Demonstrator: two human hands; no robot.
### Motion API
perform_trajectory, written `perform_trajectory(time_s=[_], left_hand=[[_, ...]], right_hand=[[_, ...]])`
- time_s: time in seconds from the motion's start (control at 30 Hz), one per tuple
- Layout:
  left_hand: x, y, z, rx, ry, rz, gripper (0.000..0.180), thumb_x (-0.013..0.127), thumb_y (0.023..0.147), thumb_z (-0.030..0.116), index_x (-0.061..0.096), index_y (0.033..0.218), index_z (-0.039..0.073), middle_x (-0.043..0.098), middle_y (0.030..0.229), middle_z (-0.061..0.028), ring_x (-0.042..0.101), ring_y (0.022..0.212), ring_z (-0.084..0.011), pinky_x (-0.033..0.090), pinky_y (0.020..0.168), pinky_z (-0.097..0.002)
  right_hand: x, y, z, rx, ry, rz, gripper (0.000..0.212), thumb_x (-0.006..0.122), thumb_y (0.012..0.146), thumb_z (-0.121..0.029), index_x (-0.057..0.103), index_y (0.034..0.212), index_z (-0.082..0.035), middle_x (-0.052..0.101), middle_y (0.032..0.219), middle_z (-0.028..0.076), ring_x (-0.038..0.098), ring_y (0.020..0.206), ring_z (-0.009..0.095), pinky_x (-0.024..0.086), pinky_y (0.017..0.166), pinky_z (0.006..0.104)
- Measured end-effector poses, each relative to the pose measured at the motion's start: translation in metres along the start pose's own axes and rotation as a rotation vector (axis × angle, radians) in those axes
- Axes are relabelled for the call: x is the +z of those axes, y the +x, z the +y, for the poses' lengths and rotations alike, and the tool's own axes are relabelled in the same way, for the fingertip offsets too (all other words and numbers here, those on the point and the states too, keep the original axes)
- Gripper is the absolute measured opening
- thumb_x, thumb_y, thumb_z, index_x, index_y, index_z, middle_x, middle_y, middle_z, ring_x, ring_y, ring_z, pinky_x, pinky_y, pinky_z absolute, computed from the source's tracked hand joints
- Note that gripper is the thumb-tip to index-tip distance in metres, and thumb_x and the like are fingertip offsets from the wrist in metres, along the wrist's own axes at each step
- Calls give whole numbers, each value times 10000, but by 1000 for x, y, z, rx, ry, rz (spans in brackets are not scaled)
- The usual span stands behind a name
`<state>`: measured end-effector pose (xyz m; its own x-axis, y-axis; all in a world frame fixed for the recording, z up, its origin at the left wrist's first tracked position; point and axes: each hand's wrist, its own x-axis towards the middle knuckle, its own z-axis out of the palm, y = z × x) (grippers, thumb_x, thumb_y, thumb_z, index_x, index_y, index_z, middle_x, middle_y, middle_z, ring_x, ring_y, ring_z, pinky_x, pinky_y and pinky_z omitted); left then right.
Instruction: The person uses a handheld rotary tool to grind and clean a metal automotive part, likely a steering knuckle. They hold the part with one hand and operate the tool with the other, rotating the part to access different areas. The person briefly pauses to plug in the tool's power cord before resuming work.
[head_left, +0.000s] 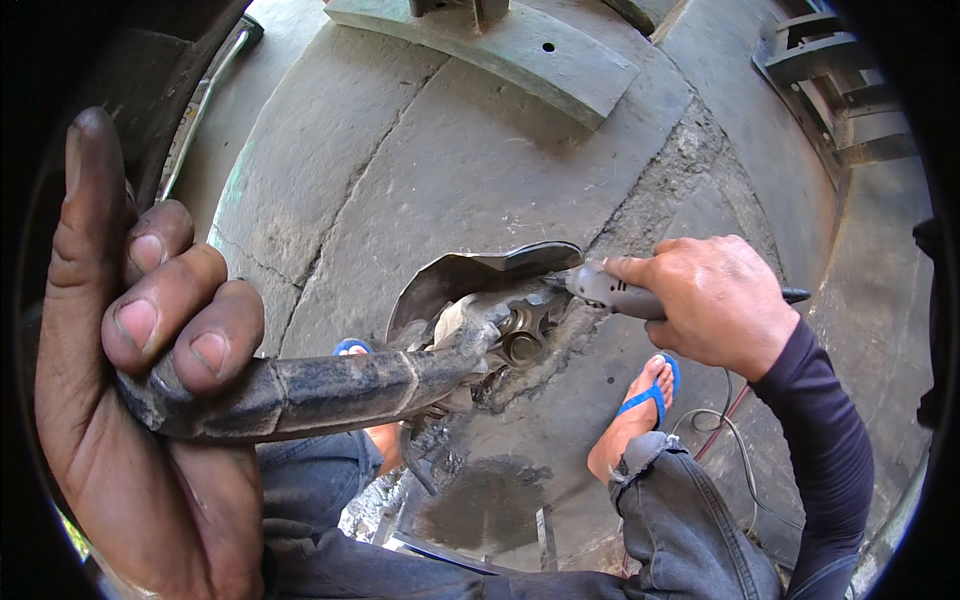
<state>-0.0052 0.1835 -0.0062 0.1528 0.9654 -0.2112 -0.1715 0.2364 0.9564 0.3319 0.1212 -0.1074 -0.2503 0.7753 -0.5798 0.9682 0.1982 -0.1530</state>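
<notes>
My left hand [150, 400], large at the left, curls its fingers around a thick, black, worn curved bar [330, 394] with ring-like seams. The index finger points up off it. At its far end the bar meets a greasy metal assembly [520, 348] with round fittings, backed by a thin curved dark metal shield [430, 285]. On the right, my right hand [715, 300] closes over a slim grey power tool [625, 296], its fingers wrapped round the body. The tool's front end reaches the upper right side of the assembly; whether they touch is hard to tell.
Blue flip-flops [655, 395] are on my feet, one either side of the assembly. A loose cable [745, 470] trails by my right leg. A heavy metal plate [500, 52] lies ahead on the cracked concrete floor [420, 150]. A metal frame [840, 90] stands far right.
</notes>
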Motion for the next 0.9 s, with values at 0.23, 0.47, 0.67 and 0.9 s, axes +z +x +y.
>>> perform_trajectory(time_s=[0.23, 0.47, 0.67, 0.9], left_hand=[[-3, 1, -1, -23, -45, -15, 371, 474, 1161, 171, 476, 1501, 23, 492, 1045, -72, 613, 855, -78, 609, 753, -262], [4, 5, -2, -7, -82, 6, 356, 465, 1166, 190, 472, 1483, 29, 491, 1034, -72, 605, 838, -79, 595, 725, -261], [38, -4, -5, -23, -109, 103, 306, 455, 1171, 210, 487, 1415, 29, 494, 1018, -67, 597, 810, -79, 593, 732, -253], [22, 5, 0, -131, -157, -38, 406, 415, 1181, 219, 436, 1522, 2, 488, 1016, -68, 586, 826, -75, 597, 795, -246]], right_hand=[[4, -2, 3, -25, 28, 20, 359, 746, 761, -94, 778, 1117, -128, 755, 848, 144, 767, 869, 340, 604, 747, 460], [7, 5, -3, -136, 89, 32, 417, 808, 735, -111, 768, 1149, -133, 764, 871, 142, 771, 863, 347, 609, 741, 461], [7, 8, -3, -87, 98, -33, 557, 833, 724, -128, 732, 1271, -130, 750, 895, 143, 756, 905, 345, 598, 785, 465], [15, 12, 1, -109, 124, -58, 657, 861, 703, -133, 716, 1344, -125, 756, 937, 157, 751, 934, 352, 597, 800, 468]])
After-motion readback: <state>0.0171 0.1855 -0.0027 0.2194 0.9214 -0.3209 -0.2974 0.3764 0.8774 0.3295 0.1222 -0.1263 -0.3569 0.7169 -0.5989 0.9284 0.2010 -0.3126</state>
